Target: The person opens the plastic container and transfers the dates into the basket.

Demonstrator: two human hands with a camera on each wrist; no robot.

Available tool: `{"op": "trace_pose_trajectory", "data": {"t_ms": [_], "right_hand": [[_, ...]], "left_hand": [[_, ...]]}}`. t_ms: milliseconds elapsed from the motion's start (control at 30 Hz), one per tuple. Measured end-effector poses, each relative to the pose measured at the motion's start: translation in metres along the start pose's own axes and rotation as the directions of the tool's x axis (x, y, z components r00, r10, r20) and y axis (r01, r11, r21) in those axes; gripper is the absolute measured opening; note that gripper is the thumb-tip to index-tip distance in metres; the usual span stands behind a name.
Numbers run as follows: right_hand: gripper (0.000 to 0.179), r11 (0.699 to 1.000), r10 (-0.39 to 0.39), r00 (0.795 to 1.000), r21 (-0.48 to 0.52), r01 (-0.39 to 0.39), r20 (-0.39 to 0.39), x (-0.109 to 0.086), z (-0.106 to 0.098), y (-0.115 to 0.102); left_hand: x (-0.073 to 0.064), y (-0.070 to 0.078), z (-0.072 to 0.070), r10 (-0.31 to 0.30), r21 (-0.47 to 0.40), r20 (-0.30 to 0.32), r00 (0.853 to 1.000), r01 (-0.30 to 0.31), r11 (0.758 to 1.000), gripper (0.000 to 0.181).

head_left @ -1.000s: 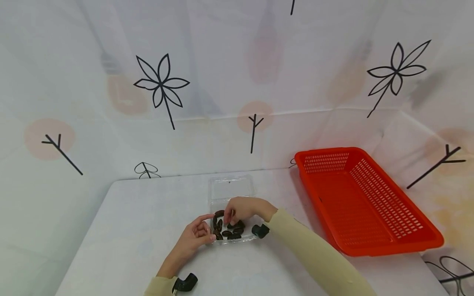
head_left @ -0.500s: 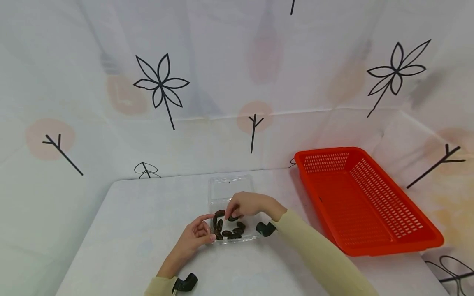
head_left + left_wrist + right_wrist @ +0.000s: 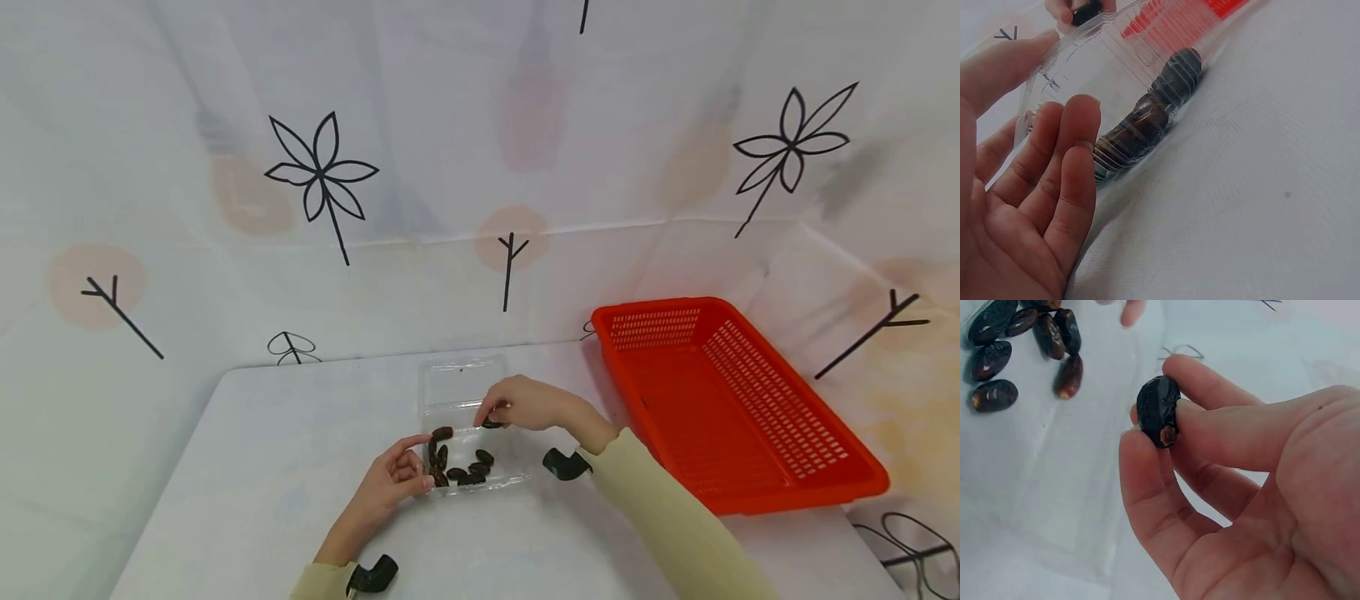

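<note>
Several dark dates [image 3: 478, 468] lie in the lower half of a clear plastic clamshell box [image 3: 510, 478] with its lid [image 3: 463, 382] folded back. My right hand [image 3: 528, 402] pinches one date [image 3: 1159, 412] between thumb and fingers, raised above the box near its hinge. At the box's left side, my left hand [image 3: 388, 479] holds the rim, index finger and thumb apart along it. Seen from the left wrist, the other fingers [image 3: 1079, 125] are bent beside the clear wall, behind which a row of dates [image 3: 1141, 125] shows.
A red plastic basket [image 3: 750, 502] with slotted sides stands at the right of the white table [image 3: 285, 450]. Behind the table hangs a white cloth [image 3: 420, 292] printed with flowers and twigs. Each wrist carries a black camera mount [image 3: 566, 464].
My right hand has lifted a date out from among the others and moved back and to the right with it. The left hand keeps its place at the box.
</note>
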State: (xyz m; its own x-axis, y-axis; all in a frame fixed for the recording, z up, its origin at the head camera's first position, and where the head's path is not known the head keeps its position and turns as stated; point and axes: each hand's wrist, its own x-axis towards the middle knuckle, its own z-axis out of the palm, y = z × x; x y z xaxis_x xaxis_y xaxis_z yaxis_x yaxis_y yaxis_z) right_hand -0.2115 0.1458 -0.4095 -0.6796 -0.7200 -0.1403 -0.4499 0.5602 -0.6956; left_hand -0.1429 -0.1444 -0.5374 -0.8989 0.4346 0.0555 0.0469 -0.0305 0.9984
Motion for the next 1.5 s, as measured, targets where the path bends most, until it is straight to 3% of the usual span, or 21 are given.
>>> {"op": "trace_pose_trajectory", "data": {"t_ms": [300,467,600,767,900,1233,1500], "right_hand": [[0.022,0.999,0.000,0.992,0.036,0.005,-0.126,-0.030,-0.024,0.006],[0.023,0.998,0.052,0.975,0.055,-0.041,-0.217,-0.058,-0.042,0.016],[0.022,0.987,0.151,0.938,0.094,-0.128,-0.312,-0.086,-0.055,0.030],[0.021,0.966,0.257,0.870,0.100,-0.237,-0.421,-0.122,-0.069,0.046],[0.021,0.949,0.310,0.834,0.090,-0.303,-0.456,-0.148,-0.077,0.061],[0.034,0.924,0.377,0.821,0.120,-0.362,-0.429,-0.198,-0.082,0.108],[0.042,0.915,0.404,0.821,0.185,-0.360,-0.403,-0.208,-0.076,0.138]], "left_hand": [[-0.002,0.000,-0.003,0.017,-0.002,-0.003,1.000,-0.017,1.000,0.066],[-0.001,-0.001,-0.001,0.012,-0.011,0.002,1.000,-0.012,1.000,0.066],[-0.002,-0.002,0.000,0.007,-0.007,0.005,1.000,-0.007,1.000,0.066],[-0.002,-0.002,-0.001,0.007,-0.007,0.000,1.000,-0.007,1.000,0.065],[-0.001,-0.003,-0.002,0.019,0.010,0.003,1.000,-0.019,1.000,0.065],[-0.002,-0.001,0.001,-0.011,0.011,-0.007,1.000,0.011,1.000,0.066],[-0.001,-0.002,-0.002,0.008,0.011,0.000,1.000,-0.008,1.000,0.066]]}}
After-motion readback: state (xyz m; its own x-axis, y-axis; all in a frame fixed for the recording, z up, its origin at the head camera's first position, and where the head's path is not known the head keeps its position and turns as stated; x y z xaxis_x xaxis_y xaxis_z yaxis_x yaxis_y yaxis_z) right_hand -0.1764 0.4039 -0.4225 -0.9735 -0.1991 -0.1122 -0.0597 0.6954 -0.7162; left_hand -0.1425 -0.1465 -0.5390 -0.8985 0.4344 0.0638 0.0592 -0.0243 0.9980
